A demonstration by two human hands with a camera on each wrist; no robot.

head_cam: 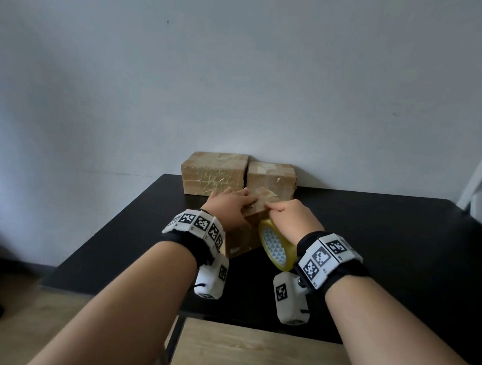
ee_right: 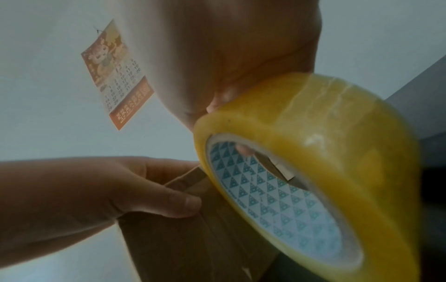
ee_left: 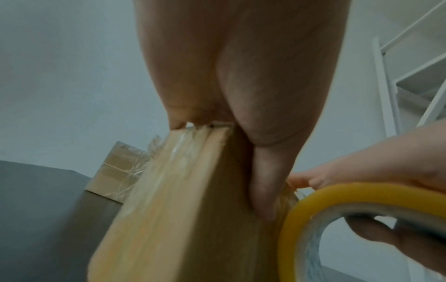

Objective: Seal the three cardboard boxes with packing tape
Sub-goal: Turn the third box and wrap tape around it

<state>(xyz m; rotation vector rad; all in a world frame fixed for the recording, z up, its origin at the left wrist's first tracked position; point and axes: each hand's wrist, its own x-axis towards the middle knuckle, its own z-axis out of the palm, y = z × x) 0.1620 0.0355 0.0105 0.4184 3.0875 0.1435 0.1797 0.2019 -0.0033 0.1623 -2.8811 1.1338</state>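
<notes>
setting: black table (head_cam: 385, 247) pushed up against a plain grey wall (head_cam: 241, 69), wood floor underneath, a calendar (ee_right: 115, 76) hanging on the wall in the right wrist view.

boxes: two cardboard boxes at the back by the wall, left one (head_cam: 213, 173) covered in crinkly tape, right one (head_cam: 271, 178) just beside it. The near box (head_cam: 242, 239) sits in front, under both hands.

left hand: left hand (head_cam: 228, 207) lies over the top of the near box, fingers fairly straight, thumb down the side, basically pinning it.

right hand: right hand (head_cam: 291, 216) has the yellow tape roll (head_cam: 275, 245), fingers hooked through the core, roll right up against the box's near corner.

how it'll handle: the box looks light, so I'd guess it slides on that smooth table unless it's held down. Cardboard is stiff at the edges and will give in the middle of the flaps.

where to grab: press near the seam edge; hold the roll by the core. The loose film looks likely to stick to itself.
</notes>
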